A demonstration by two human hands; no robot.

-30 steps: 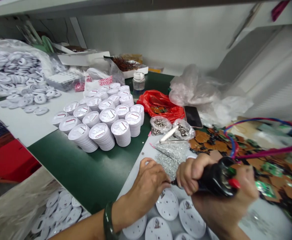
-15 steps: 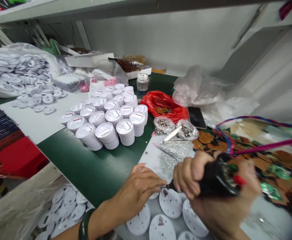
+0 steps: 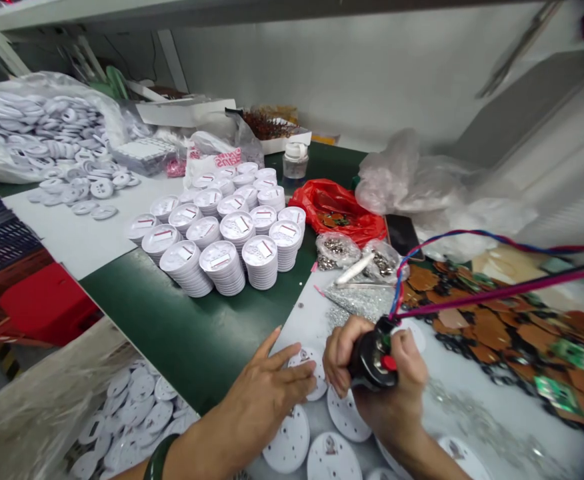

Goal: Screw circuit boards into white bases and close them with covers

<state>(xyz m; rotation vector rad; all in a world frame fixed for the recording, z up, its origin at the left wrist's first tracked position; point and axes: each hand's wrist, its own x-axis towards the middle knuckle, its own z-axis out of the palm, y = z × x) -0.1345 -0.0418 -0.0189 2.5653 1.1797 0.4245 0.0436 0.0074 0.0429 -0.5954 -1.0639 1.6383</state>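
My right hand point(image 3: 379, 373) is wrapped round a black electric screwdriver point(image 3: 372, 363) with a red button, its blue and red cables rising from the top. The tool's tip is hidden below my hand, over the white perforated discs. My left hand point(image 3: 267, 387) has its fingers stretched out, the tips at a white disc point(image 3: 308, 363) that carries a small metal part. More white discs point(image 3: 333, 460) lie around both hands on the grey work surface. Tiny silvery screws point(image 3: 357, 303) are heaped just beyond.
Stacks of white round housings point(image 3: 222, 257) stand on the green table point(image 3: 157, 313). A red bag point(image 3: 339, 210) and small bags of metal parts point(image 3: 336, 250) are behind. Brown circuit boards point(image 3: 492, 330) spread at the right. White discs fill a bin point(image 3: 137, 407) at lower left.
My right hand and the screwdriver have swung to a more upright pose and moved slightly left. My left fingers have come away from the screwdriver's tip and spread over the disc.
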